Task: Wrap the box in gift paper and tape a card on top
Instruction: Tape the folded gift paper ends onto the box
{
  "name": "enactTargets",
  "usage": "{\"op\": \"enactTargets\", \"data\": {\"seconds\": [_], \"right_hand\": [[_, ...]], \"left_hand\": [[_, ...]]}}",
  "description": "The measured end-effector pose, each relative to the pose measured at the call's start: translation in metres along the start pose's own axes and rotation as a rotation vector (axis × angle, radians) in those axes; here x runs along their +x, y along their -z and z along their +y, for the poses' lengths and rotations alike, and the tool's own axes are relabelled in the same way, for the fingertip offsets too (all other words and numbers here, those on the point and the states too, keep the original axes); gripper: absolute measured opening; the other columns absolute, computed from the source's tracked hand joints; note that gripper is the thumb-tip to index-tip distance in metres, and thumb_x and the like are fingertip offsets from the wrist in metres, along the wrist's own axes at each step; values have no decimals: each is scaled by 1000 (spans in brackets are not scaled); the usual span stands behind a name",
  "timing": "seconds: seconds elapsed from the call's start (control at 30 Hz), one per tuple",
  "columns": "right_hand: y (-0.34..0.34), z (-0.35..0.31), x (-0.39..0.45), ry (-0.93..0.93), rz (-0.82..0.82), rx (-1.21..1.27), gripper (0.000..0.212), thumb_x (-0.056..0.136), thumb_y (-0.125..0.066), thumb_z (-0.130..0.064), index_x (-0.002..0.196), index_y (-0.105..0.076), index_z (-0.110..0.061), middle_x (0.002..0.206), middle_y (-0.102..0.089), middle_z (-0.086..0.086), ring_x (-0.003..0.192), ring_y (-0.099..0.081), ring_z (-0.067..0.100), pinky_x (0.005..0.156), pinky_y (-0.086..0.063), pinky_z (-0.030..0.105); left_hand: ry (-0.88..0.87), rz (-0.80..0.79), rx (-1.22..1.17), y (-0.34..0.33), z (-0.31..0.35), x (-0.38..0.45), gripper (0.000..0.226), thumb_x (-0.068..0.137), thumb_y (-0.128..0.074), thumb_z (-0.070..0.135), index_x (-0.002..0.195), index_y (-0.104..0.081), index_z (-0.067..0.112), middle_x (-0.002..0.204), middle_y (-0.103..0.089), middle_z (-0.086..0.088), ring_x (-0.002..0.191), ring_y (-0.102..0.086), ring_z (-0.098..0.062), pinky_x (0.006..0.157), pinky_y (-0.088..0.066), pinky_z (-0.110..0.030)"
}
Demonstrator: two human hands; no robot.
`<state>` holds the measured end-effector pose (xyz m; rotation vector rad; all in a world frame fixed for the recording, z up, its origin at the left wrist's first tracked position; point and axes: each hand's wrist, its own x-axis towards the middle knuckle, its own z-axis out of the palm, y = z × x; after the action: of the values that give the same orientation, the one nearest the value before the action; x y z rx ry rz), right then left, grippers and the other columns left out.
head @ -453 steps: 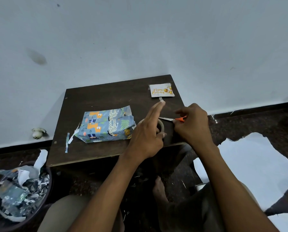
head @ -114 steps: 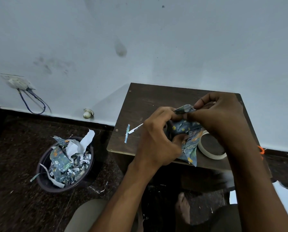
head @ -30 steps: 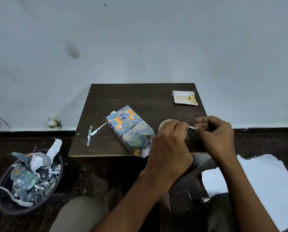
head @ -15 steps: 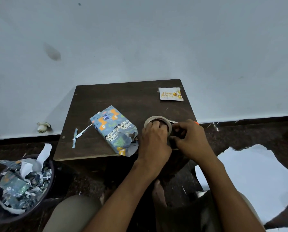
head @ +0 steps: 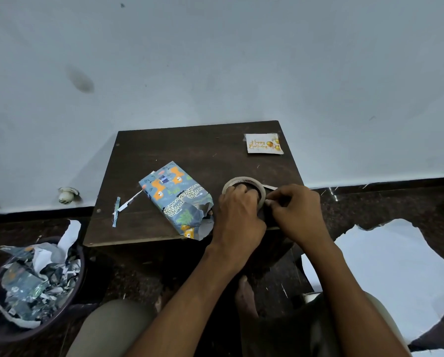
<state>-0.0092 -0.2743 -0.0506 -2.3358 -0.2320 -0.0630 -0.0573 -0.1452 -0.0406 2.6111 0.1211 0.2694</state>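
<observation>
The box, wrapped in blue animal-print gift paper, lies slanted on the dark wooden table, its near end loose and open at the table's front edge. A white "Happy Birthday" card lies at the table's back right. To the right of the box, my left hand holds the tape roll down, fingers curled into its hole. My right hand pinches the tape's free end beside the roll. A short strip of tape runs from the roll toward it.
Paper scraps lie on the table's left part. A dark bin full of torn paper stands on the floor at the lower left. A white sheet lies on the floor at the right. A wall rises just behind the table.
In the last second my right hand closed in on the roll and pinched the tape end. Earlier the box was held in both hands; now it lies on the table.
</observation>
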Motion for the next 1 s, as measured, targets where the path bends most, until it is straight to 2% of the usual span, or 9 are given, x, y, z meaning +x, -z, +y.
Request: {"op": "enactTargets", "data": {"seconds": [0.13, 0.23, 0.33, 0.47, 0.57, 0.63, 0.73, 0.87, 1.0], "right_hand": [[5, -5, 0, -4, 24, 59, 14, 83, -73, -8, 84, -81, -19, 75, -71, -10, 74, -65, 0, 71, -50, 20], [6, -8, 1, 5, 43, 85, 14, 85, -72, -8, 83, -80, -19, 71, -67, -16, 73, -64, -2, 68, -45, 12], [7, -9, 2, 4, 53, 126, 14, 87, -71, -10, 81, -77, -21, 72, -67, -16, 70, -62, -2, 62, -40, 6], [8, -12, 2, 37, 118, 246, 12, 85, -73, -6, 88, -74, -18, 74, -68, -11, 71, -62, -1, 62, -43, 7], [13, -13, 2, 128, 144, 328, 24, 81, -74, 0, 97, -74, -18, 79, -71, -6, 72, -65, 9, 66, -49, 18], [17, -13, 1, 213, 127, 365, 30, 79, -74, 4, 101, -76, -17, 85, -71, -2, 74, -66, 14, 65, -49, 18], [21, -13, 1, 289, 98, 335, 28, 79, -77, 3, 98, -79, -17, 90, -72, -2, 76, -67, 16, 64, -51, 21], [22, -12, 2, 281, 81, 340, 19, 80, -83, -4, 93, -79, -17, 88, -74, -2, 75, -68, 16, 63, -52, 27], [29, -11, 4, 202, 22, 460, 13, 80, -84, -6, 89, -79, -15, 84, -75, -2, 72, -66, 14, 64, -49, 27]], "left_hand": [[5, 26, -23, 4, 1, 0, 23, 66, -60, -5, 86, -69, 3, 95, -64, -14, 92, -58, -38, 77, -48, -45], [6, 63, -52, 8, 3, 1, 25, 66, -62, -7, 87, -69, 4, 99, -66, -13, 94, -58, -36, 78, -48, -43], [6, 126, -101, 11, 2, 2, 21, 65, -61, -7, 80, -66, 7, 91, -64, -9, 86, -56, -33, 73, -47, -42], [-1, 163, -187, 16, 0, 5, 25, 68, -58, -6, 85, -69, 10, 89, -62, -5, 87, -57, -29, 75, -50, -47], [14, 160, -250, 20, 1, 6, 24, 77, -59, -5, 90, -70, 12, 94, -62, -1, 94, -57, -24, 80, -51, -49], [19, 163, -288, 23, 1, 7, 23, 82, -61, -4, 93, -71, 14, 96, -61, 1, 96, -56, -21, 83, -51, -48], [16, 155, -328, 26, 1, 9, 22, 89, -60, -1, 95, -71, 16, 99, -60, 3, 99, -54, -18, 86, -49, -39], [12, 152, -340, 29, 1, 9, 22, 96, -55, 2, 100, -72, 15, 102, -58, 1, 100, -51, -15, 78, -36, -12], [-22, 163, -352, 29, 1, 10, 25, 99, -50, 4, 99, -72, 15, 99, -56, 1, 96, -51, -16, 76, -35, -12]]}}
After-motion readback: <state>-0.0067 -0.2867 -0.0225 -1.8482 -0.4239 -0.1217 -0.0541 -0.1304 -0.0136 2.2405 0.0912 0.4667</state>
